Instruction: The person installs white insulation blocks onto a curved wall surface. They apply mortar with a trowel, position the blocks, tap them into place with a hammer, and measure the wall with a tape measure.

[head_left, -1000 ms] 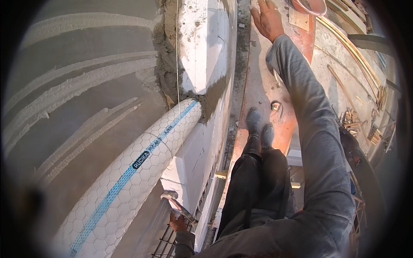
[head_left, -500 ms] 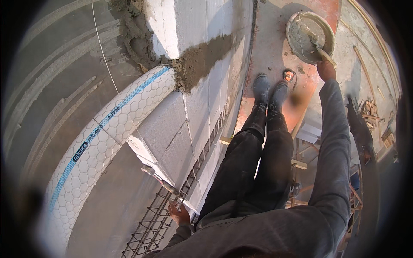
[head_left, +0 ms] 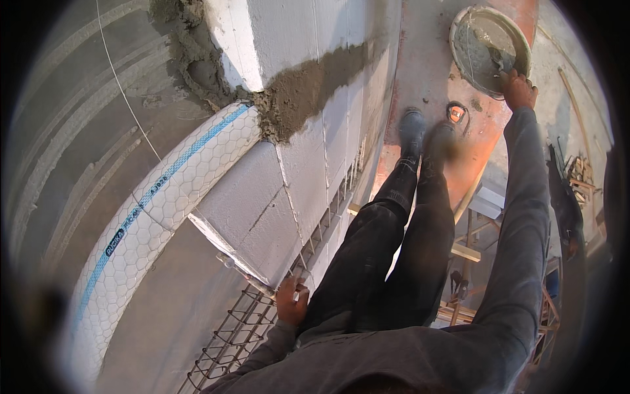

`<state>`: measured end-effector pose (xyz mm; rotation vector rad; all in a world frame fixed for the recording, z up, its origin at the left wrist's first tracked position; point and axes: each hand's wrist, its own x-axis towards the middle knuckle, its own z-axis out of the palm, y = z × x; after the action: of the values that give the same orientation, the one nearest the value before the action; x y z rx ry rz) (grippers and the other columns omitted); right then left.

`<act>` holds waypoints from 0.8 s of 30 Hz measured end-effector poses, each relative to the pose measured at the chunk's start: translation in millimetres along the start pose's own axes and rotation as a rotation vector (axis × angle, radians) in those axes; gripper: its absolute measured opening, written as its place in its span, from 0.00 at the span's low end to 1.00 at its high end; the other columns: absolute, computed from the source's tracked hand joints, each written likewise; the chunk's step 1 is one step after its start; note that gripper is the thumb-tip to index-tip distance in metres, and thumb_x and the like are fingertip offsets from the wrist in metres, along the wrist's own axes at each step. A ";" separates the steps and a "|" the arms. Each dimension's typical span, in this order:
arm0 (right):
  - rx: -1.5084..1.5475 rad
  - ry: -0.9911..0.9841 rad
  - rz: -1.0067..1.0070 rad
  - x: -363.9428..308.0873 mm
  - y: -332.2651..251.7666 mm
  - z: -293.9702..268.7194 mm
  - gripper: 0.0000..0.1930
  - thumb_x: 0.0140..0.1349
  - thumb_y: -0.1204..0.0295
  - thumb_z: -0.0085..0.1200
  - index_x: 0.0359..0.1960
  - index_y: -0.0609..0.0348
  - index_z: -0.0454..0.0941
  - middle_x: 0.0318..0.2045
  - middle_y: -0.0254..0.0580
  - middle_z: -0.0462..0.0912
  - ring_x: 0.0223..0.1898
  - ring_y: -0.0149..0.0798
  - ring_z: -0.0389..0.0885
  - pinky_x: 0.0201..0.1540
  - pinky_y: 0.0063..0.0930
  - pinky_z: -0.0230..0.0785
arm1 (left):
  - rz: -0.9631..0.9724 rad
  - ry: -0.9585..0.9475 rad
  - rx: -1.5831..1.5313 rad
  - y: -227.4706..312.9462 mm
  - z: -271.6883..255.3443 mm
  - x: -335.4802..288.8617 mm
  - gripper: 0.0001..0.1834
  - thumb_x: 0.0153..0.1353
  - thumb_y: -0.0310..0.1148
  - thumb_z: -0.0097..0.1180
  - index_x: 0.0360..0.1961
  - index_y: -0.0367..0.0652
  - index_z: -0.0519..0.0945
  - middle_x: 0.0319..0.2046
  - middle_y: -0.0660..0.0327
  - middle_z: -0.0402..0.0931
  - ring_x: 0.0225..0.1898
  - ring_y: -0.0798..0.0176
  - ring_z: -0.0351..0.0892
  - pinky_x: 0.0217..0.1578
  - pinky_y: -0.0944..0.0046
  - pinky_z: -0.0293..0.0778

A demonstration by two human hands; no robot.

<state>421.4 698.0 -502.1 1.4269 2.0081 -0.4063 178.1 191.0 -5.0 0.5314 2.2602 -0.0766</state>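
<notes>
R hand (head_left: 518, 90) closed on trowel (head_left: 501, 61) in mortar bucket (head_left: 457, 51), upper R; L hand (head_left: 292, 301), lower ctr, grip can't tell. Mortar band (head_left: 305, 87) by pipe (head_left: 172, 174) on, upper ctr; bare blocks (head_left: 252, 207) below prob. left.

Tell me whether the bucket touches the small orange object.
Apart. The head view plainly shows reddish surface between the bucket and the small orange object.

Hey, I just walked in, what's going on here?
A person stands beside a white wall, right hand at the rim of a bucket of wet mortar; whether it grips anything is hard to tell. The left hand is at the end of a tool near the wall. A mortar smear crosses the wall beside a pale pipe.
</notes>
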 end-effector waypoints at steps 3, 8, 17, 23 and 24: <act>0.009 -0.141 -0.073 2.3 -19.9 -16.1 0.20 0.67 0.60 0.45 0.52 0.59 0.77 0.54 0.54 0.76 0.56 0.53 0.77 0.57 0.45 0.72 | 0.008 0.018 -0.034 8.8 9.9 1.3 0.22 0.54 0.23 0.56 0.53 0.33 0.76 0.38 0.51 0.79 0.33 0.56 0.81 0.36 0.60 0.78; 0.189 -0.056 -0.033 -43.4 -13.2 -53.2 0.15 0.63 0.69 0.47 0.48 0.64 0.74 0.49 0.58 0.77 0.48 0.57 0.81 0.52 0.48 0.74 | 0.051 0.006 -0.031 9.5 2.5 -11.8 0.24 0.54 0.22 0.57 0.56 0.34 0.75 0.38 0.52 0.79 0.34 0.57 0.81 0.37 0.61 0.78; 0.321 -0.014 -0.091 -31.9 -20.5 -11.4 0.11 0.60 0.74 0.47 0.40 0.65 0.79 0.42 0.62 0.81 0.42 0.59 0.83 0.46 0.48 0.76 | 0.100 0.008 -0.080 31.0 15.4 7.4 0.24 0.54 0.22 0.57 0.55 0.34 0.75 0.38 0.53 0.79 0.34 0.58 0.80 0.38 0.61 0.77; 0.705 0.062 -0.091 -44.0 1.7 -30.4 0.16 0.61 0.66 0.54 0.44 0.67 0.80 0.38 0.62 0.84 0.40 0.55 0.84 0.44 0.43 0.75 | 0.084 0.015 -0.156 38.6 11.4 7.8 0.24 0.55 0.21 0.56 0.56 0.34 0.75 0.38 0.56 0.78 0.34 0.63 0.80 0.38 0.65 0.77; 0.830 0.058 -0.065 -56.5 13.9 -28.2 0.18 0.60 0.65 0.55 0.46 0.66 0.80 0.37 0.60 0.84 0.39 0.51 0.84 0.44 0.40 0.75 | 0.041 0.013 -0.189 37.1 12.9 6.0 0.24 0.55 0.22 0.55 0.56 0.33 0.74 0.39 0.55 0.78 0.35 0.63 0.80 0.39 0.65 0.77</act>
<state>437.2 678.2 -442.6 1.8436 2.0198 -1.3538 198.3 224.0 -14.0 0.4777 2.2390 0.1604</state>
